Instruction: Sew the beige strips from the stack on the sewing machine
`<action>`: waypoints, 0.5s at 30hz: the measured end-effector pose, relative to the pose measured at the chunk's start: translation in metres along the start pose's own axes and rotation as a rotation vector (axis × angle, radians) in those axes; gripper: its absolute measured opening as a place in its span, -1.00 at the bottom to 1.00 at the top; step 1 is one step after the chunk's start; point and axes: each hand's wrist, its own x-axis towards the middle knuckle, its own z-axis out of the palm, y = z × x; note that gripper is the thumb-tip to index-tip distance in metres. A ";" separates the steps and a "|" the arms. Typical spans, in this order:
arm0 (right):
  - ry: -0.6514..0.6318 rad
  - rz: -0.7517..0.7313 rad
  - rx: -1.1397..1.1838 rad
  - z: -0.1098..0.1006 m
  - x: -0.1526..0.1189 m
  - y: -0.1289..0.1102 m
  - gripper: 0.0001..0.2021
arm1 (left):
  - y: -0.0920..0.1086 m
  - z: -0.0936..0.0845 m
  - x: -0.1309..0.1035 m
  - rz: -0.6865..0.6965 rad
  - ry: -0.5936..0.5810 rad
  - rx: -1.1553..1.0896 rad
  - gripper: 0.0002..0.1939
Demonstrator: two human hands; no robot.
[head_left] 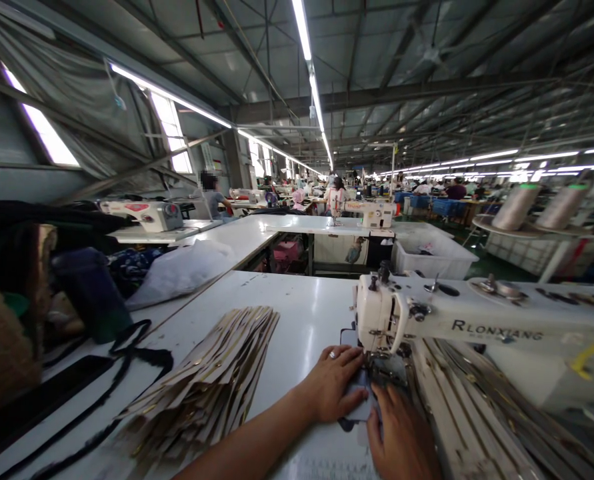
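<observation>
My left hand, with a ring on one finger, lies palm down at the sewing machine, its fingertips left of the needle area. The fingers are stretched out and the thumb points right. My right hand rests close beside it with fingers extended forward, just in front of the presser foot. Between and under the hands is a bluish-grey flat surface; I cannot tell whether it is cloth or the machine's plate. A stack of beige strips lies left of my forearm. More beige strips lie right of my right hand.
Black straps and a white plastic bag lie on the left of the white table. Thread cones stand at the right. Beyond are a white bin, another sewing machine and several people at work.
</observation>
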 end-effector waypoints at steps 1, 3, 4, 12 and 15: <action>0.004 -0.004 0.000 0.000 0.000 0.000 -0.69 | 0.000 0.000 0.000 -0.001 0.000 0.002 -0.39; 0.000 -0.006 -0.002 0.000 -0.001 0.000 -0.69 | 0.001 -0.001 0.000 -0.002 -0.006 0.002 -0.39; -0.012 -0.006 -0.005 0.000 -0.001 -0.001 -0.69 | 0.001 -0.001 0.000 -0.002 -0.008 0.002 -0.39; -0.065 -0.024 -0.044 -0.002 0.000 -0.001 -0.70 | -0.001 0.000 -0.001 -0.009 -0.015 0.014 -0.40; -0.069 -0.025 -0.057 0.000 0.000 0.000 -0.71 | 0.001 -0.002 -0.001 -0.017 -0.022 0.015 -0.39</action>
